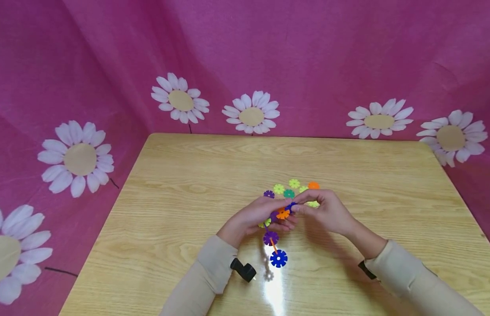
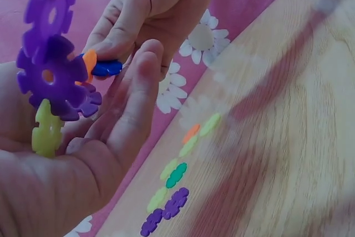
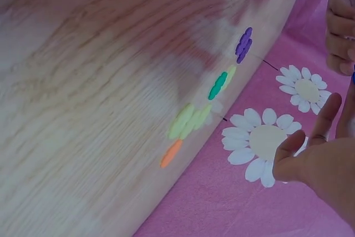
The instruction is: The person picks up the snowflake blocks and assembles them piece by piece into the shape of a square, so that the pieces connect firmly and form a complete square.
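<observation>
A chain of slotted flower-shaped plastic discs lies across my left hand (image 1: 257, 215), which holds it between thumb and fingers. Purple discs (image 2: 50, 76) and a yellow disc (image 2: 46, 131) show at the palm. From the hand, the chain's near end hangs over the table, with a purple disc (image 1: 271, 238) and a blue disc (image 1: 278, 259) at the bottom. My right hand (image 1: 329, 213) pinches another blue disc (image 2: 108, 69) by thumb and finger. That disc meets an orange disc (image 1: 283, 213) at the chain's other end; how deep the slots sit is hidden.
Behind the hands, loose discs lie on the wooden table (image 1: 181, 197): several yellow ones (image 1: 294, 183), a green one (image 1: 289, 193), an orange one (image 1: 314, 185) and purple ones (image 2: 176, 202). A pink cloth (image 1: 308, 57) with white flowers surrounds the table.
</observation>
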`<control>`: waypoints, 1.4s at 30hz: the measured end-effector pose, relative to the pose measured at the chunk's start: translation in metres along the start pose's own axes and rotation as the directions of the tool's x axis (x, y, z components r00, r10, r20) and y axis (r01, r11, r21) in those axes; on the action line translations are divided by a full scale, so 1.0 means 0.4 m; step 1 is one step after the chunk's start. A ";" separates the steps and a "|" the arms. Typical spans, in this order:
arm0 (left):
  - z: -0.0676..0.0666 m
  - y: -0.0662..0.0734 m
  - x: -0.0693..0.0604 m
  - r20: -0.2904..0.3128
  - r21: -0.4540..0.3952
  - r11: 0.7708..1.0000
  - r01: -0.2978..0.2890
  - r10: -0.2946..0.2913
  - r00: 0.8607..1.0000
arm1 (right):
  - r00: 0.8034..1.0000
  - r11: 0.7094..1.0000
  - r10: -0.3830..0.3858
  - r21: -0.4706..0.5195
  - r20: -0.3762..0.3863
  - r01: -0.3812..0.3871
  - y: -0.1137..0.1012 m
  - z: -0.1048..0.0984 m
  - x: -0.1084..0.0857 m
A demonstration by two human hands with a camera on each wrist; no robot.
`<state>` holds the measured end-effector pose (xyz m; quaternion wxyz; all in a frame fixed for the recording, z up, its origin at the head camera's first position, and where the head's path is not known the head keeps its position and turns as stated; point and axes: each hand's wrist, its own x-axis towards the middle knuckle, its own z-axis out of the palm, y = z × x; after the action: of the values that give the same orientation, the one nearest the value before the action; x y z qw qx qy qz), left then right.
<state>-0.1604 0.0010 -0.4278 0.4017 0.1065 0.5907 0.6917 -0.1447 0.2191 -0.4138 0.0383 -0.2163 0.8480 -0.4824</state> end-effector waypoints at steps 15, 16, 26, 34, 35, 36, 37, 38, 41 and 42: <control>-0.012 -0.033 0.003 -0.127 -0.100 0.995 0.021 -0.034 0.991 | 0.998 0.955 0.054 -0.288 -0.036 -0.062 0.063 -0.073 0.030; -0.014 -0.035 0.002 -0.137 -0.103 0.994 0.022 -0.036 0.990 | 0.999 0.932 0.051 -0.359 -0.009 -0.051 0.078 -0.078 0.031; -0.014 -0.037 -0.005 -0.128 -0.082 0.996 0.029 -0.040 0.991 | 0.989 0.773 -0.012 -0.626 0.147 0.102 0.153 -0.059 0.009; -0.014 -0.036 -0.004 -0.119 -0.083 0.996 0.040 -0.050 0.992 | 0.997 0.826 -0.017 -0.561 0.077 0.058 0.161 -0.056 0.010; -0.014 -0.036 -0.004 -0.116 -0.085 0.996 0.039 -0.049 0.992 | 0.998 0.835 -0.014 -0.549 0.067 0.049 0.160 -0.057 0.009; -0.014 -0.036 -0.004 -0.112 -0.086 0.996 0.036 -0.046 0.993 | 0.998 0.844 -0.011 -0.535 0.057 0.040 0.158 -0.057 0.009; -0.013 -0.036 -0.004 -0.106 -0.090 0.995 0.035 -0.044 0.993 | 0.999 0.854 -0.005 -0.519 0.049 0.030 0.156 -0.058 0.008; -0.013 -0.037 -0.004 -0.103 -0.091 0.995 0.033 -0.042 0.994 | 0.999 0.863 0.006 -0.505 0.045 0.017 0.152 -0.058 0.007; -0.012 -0.036 -0.004 -0.095 -0.091 0.995 0.033 -0.042 0.995 | 0.999 0.892 0.039 -0.452 0.027 -0.022 0.131 -0.062 0.006; -0.011 -0.037 -0.004 -0.094 -0.088 0.996 0.035 -0.044 0.995 | 0.998 0.905 0.056 -0.424 0.016 -0.044 0.120 -0.064 0.006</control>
<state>-0.1559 -0.0038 -0.4417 0.3907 0.0441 0.5809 0.7127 -0.1696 0.2597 -0.4398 0.0146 -0.2042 0.9371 -0.2828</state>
